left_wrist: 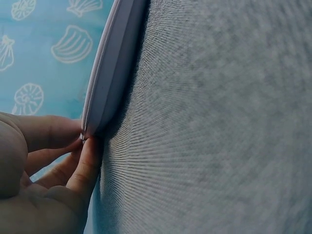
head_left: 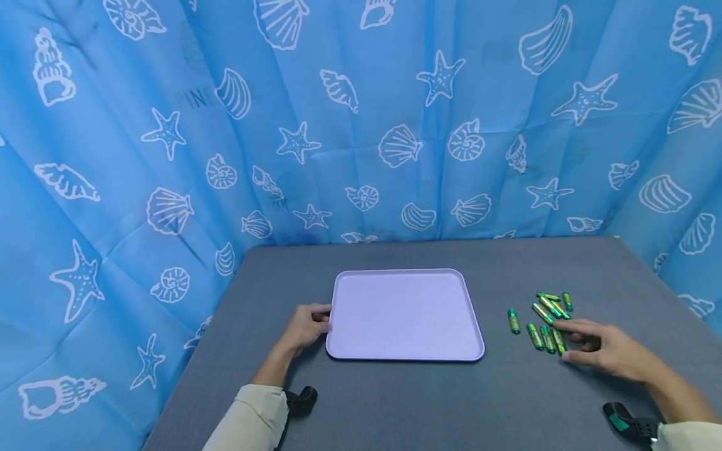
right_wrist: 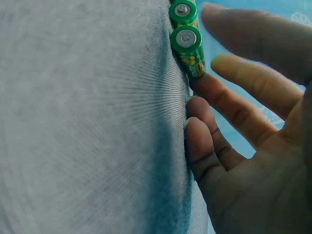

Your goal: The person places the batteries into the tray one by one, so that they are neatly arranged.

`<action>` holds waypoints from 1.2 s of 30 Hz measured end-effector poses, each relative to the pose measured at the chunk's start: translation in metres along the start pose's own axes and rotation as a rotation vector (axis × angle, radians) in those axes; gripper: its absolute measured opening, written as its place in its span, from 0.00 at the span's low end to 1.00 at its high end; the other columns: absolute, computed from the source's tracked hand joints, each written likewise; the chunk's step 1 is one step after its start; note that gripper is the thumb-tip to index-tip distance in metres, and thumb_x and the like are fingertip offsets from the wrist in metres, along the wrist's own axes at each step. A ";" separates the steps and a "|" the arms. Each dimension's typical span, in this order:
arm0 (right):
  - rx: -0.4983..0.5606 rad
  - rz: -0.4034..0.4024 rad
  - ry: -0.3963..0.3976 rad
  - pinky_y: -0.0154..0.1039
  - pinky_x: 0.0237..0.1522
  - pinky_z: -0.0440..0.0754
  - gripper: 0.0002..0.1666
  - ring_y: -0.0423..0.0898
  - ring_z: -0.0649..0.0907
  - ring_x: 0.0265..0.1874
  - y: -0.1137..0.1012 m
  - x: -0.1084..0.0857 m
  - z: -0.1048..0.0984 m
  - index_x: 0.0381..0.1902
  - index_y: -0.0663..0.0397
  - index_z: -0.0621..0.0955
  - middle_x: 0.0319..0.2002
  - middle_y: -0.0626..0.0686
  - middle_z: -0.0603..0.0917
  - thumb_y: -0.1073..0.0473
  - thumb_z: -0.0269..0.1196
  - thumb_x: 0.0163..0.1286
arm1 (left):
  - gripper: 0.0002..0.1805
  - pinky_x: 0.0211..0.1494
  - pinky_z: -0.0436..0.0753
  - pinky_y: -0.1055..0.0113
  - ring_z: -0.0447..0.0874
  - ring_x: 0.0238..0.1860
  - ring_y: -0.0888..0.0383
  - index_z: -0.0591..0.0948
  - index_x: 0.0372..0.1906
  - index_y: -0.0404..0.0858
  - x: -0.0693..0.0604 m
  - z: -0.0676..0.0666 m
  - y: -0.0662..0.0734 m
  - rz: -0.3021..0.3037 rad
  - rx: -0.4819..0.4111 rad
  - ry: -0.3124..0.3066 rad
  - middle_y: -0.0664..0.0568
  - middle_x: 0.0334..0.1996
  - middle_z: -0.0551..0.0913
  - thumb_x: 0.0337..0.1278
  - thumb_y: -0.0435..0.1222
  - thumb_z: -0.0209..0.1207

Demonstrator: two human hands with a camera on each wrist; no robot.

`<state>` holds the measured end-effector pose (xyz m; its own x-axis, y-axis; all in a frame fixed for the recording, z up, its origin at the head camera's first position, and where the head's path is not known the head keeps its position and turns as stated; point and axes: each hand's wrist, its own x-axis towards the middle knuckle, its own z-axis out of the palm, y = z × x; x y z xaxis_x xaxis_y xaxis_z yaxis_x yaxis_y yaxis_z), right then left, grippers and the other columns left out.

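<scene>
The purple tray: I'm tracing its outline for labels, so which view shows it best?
The head view: it takes in nearly the whole purple tray, with the left hand at one edge. The left wrist view catches only a slice of its side; the right wrist view shows none of it.

The head camera looks forward and down over the counter (head_left: 406, 401). Both wrist cameras look low and near; the left shares the tray (head_left: 403, 313) with the head view, the right shares the batteries (right_wrist: 192, 53).
</scene>
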<state>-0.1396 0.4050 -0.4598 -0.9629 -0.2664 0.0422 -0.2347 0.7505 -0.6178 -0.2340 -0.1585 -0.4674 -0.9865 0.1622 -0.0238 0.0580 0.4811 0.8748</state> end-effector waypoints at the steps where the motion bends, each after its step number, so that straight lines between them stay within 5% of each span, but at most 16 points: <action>1: -0.007 0.000 -0.004 0.37 0.34 0.77 0.34 0.35 0.77 0.41 0.000 0.001 0.000 0.61 0.64 0.75 0.56 0.70 0.73 0.54 0.71 0.59 | 0.23 0.35 0.75 0.64 0.75 0.37 0.53 0.78 0.56 0.26 0.000 0.000 0.000 0.003 0.003 0.001 0.47 0.35 0.79 0.51 0.20 0.62; 10: -0.095 0.045 0.003 0.38 0.33 0.78 0.37 0.57 0.80 0.42 -0.006 0.006 0.005 0.58 0.67 0.77 0.56 0.73 0.72 0.54 0.74 0.53 | 0.23 0.35 0.75 0.63 0.75 0.36 0.53 0.78 0.57 0.26 0.000 -0.002 0.000 0.004 -0.002 0.005 0.47 0.35 0.79 0.52 0.20 0.62; 16: -0.130 0.068 0.039 0.41 0.32 0.76 0.36 0.52 0.79 0.39 -0.009 0.008 0.005 0.56 0.66 0.78 0.52 0.71 0.74 0.55 0.75 0.52 | 0.23 0.35 0.75 0.64 0.75 0.36 0.53 0.78 0.57 0.26 0.001 -0.002 -0.002 0.000 -0.007 0.002 0.47 0.35 0.79 0.52 0.20 0.62; 23: -0.091 -0.039 0.148 0.37 0.31 0.78 0.31 0.38 0.78 0.36 -0.017 0.012 -0.003 0.54 0.67 0.78 0.49 0.66 0.77 0.58 0.73 0.55 | 0.23 0.35 0.75 0.63 0.75 0.36 0.53 0.78 0.56 0.27 0.001 -0.001 -0.003 -0.001 -0.010 0.004 0.47 0.36 0.79 0.52 0.19 0.62; 30: -0.123 -0.120 0.188 0.38 0.33 0.77 0.31 0.46 0.80 0.39 -0.041 0.026 -0.006 0.57 0.64 0.78 0.52 0.62 0.77 0.56 0.72 0.58 | 0.23 0.35 0.75 0.65 0.75 0.37 0.53 0.78 0.57 0.27 0.000 0.000 -0.002 0.006 -0.002 0.000 0.47 0.36 0.79 0.52 0.20 0.62; 36: -0.105 -0.207 0.223 0.39 0.34 0.76 0.28 0.43 0.79 0.40 -0.061 0.039 0.000 0.56 0.62 0.79 0.49 0.56 0.79 0.58 0.72 0.58 | 0.23 0.35 0.75 0.65 0.75 0.37 0.53 0.78 0.57 0.27 0.000 -0.001 -0.003 0.007 -0.002 -0.005 0.47 0.35 0.79 0.52 0.20 0.62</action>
<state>-0.1633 0.3489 -0.4200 -0.8958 -0.2896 0.3373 -0.4303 0.7554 -0.4942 -0.2347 -0.1611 -0.4698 -0.9852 0.1704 -0.0201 0.0648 0.4779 0.8760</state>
